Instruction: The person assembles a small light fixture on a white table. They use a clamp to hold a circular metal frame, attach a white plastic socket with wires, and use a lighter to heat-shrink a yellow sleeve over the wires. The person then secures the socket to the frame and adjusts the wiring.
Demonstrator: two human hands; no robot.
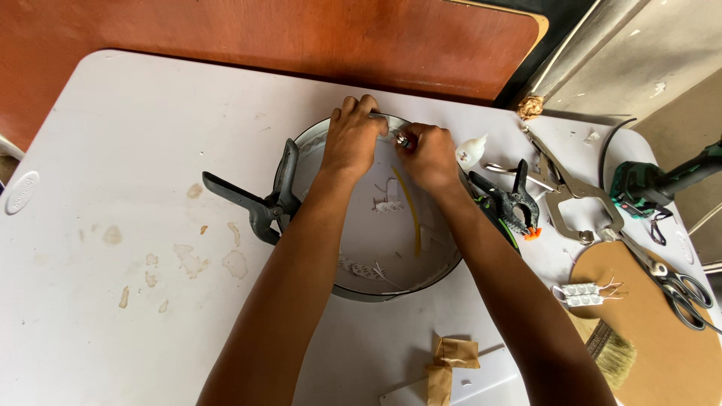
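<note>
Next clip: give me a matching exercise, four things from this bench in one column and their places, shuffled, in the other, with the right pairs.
Things:
1. grey spring clamp
2. paintbrush
3. scissors
4. left hand

Places:
A. on the brown round board at the right
B. on the far rim of the round metal frame
C. clipped to the frame's left side
D. near edge of the table, right of the person's right arm

Pairs: 1-C, 2-D, 3-A, 4-B

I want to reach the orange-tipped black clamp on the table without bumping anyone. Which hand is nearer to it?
The right hand. It sits at the round pan's far rim, just left of the black clamp. The left hand is farther left on the same rim.
</note>
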